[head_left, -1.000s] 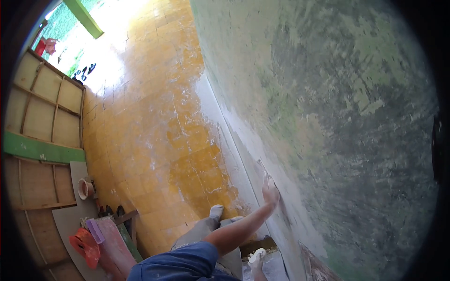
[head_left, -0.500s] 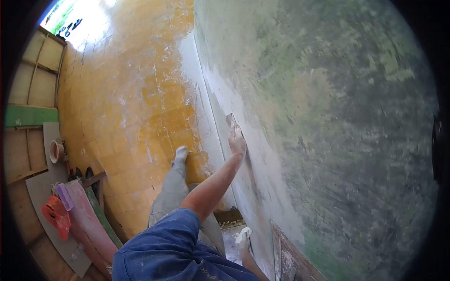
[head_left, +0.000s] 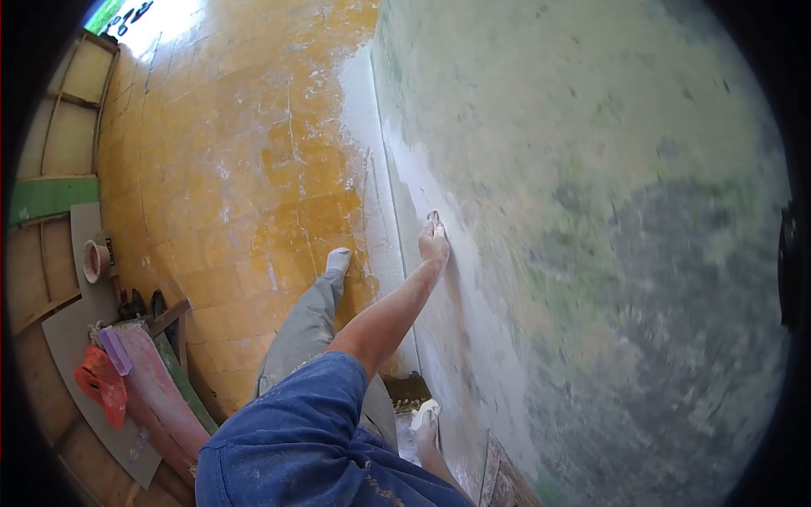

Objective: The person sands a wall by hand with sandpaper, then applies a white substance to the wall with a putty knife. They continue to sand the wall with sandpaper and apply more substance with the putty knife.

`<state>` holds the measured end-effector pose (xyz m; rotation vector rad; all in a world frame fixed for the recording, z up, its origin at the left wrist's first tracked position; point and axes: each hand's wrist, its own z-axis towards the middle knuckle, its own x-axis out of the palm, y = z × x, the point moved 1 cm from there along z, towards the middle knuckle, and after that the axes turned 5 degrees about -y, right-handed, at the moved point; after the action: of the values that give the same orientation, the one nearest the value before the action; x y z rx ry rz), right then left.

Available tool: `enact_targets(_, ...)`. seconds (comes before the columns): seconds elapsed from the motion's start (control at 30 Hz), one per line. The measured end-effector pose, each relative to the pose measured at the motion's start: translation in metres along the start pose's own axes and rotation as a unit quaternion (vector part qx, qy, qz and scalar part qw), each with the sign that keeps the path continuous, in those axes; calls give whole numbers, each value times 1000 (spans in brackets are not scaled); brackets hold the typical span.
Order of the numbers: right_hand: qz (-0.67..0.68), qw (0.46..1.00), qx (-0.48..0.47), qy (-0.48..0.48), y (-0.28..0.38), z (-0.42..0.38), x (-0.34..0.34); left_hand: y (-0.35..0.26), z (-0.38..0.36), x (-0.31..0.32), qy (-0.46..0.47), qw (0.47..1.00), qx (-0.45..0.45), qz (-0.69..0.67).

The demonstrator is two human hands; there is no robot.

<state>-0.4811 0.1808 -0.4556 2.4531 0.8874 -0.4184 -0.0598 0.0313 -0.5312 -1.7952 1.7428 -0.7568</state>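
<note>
My left hand (head_left: 434, 246), dusted with white, reaches out along the wall. Its fingers are closed around a putty knife (head_left: 433, 218), whose blade is seen nearly edge-on against the wall. White putty (head_left: 420, 179) covers the lower strip of the wall (head_left: 541, 169), which is mottled green and grey above. Low by the wall, my right hand (head_left: 428, 439) is closed on a white, putty-smeared thing (head_left: 427, 411). Its exact shape is hard to make out, and part of that forearm is cut off below.
Worn yellow floor tiles (head_left: 228, 186) lie left of the wall, with a whitish strip (head_left: 384, 194) along its foot. My foot (head_left: 339, 259) rests on the tiles. At left are a pinkish board (head_left: 156, 363), a red plastic item (head_left: 103, 382), a purple piece (head_left: 115, 351) and a round container (head_left: 95, 261).
My view has shifted, showing more pale wall. The left hand has turned the putty knife from a broad view to nearly edge-on. My right hand appears slightly higher and further left.
</note>
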Motion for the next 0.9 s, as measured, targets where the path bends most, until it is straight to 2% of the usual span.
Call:
enact_targets(0.17, 14, 1000, 11, 18, 45, 13, 58, -31, -32, -8, 33, 996, -18, 78)
enact_targets(0.33, -7, 998, 53, 38, 80, 0, 105, -36, -59, -13, 46, 998, -14, 50)
enact_targets(0.4, -14, 997, 8, 81, 91, -10, 118, -39, -41, -7, 29, 998, -35, 41)
enact_targets(0.5, 17, 996, 36, 76, 108, -23, 127, -37, 3, 7, -10, 998, -63, 16)
enact_targets(0.57, 16, 996, 45, 77, 115, -30, 126, -14, 44, 16, -53, 999, 0, 14)
enact_targets(0.63, 16, 998, 32, 61, 110, -30, 123, 12, 89, 18, -1, 998, -28, 63)
enact_targets(0.73, 10, 999, 2, 40, 126, -37, 124, -21, 71, 13, -24, 1000, -7, 15)
enact_targets(0.77, 8, 1000, -8, 28, 133, -42, 128, -35, 48, 2, 32, 995, -55, 76)
enact_targets(0.9, -17, 999, 1, 48, 143, -51, 132, -40, -65, -13, 56, 998, 4, -12)
